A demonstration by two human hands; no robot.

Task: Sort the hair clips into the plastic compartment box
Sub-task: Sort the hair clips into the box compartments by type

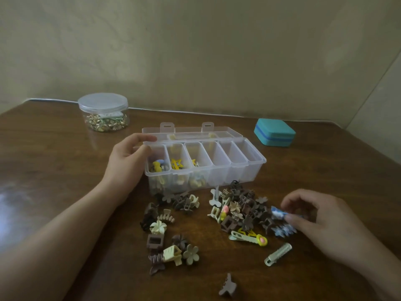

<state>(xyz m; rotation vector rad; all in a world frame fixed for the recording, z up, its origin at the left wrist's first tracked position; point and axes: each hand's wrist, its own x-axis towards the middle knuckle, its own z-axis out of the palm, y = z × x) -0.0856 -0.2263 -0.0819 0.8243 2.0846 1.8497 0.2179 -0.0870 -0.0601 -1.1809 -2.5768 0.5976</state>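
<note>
A clear plastic compartment box (251, 168) stands open on the wooden table, lid tipped back. Its three left compartments hold small clips, among them a yellow star clip (176, 164); the compartments to the right look empty. My left hand (127, 164) rests against the box's left end, fingers touching the rim. In front of the box lies a loose pile of hair clips (238, 210), brown, beige and cream, with more scattered to the left (165, 240). My right hand (321, 222) pinches a blue and white clip (277, 212) at the pile's right edge.
A round clear tub (103, 112) of gold and green trinkets stands at the back left. A teal case (275, 135) sits at the back right. A pale green alligator clip (278, 254) and a brown claw clip (227, 285) lie apart near the front.
</note>
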